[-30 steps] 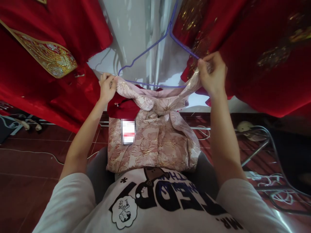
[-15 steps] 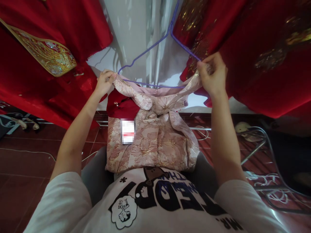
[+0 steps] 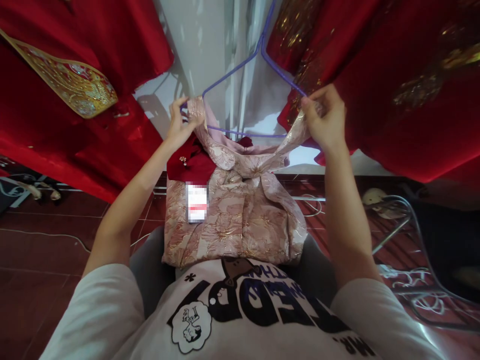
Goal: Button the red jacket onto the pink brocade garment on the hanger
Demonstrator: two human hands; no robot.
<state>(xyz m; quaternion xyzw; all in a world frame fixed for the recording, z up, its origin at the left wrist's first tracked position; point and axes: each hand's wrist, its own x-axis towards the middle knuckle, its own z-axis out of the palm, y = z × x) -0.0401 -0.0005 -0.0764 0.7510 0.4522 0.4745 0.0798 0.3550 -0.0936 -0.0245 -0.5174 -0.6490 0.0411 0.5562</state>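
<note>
A pink brocade dress with gold threads lies bunched across my lap, its top edge raised onto a purple hanger. My left hand has its fingers around the dress's left shoulder band, where the hanger's left end pokes out beside the fingers. At the other side, my right hand pinches the right shoulder band against the hanger's right end, which the fingers hide. A dark red cloth piece with a small gold ornament sits at the dress's left, above a blurred white tag.
Red garments with gold embroidery hang at the left, and more red fabric hangs at the right. A metal-framed chair stands on the right, with white cables by its legs. Shoes are at far left.
My left hand has moved right and slightly up, drawing the left shoulder band inward over the hanger's arm. The right hand has barely shifted.
</note>
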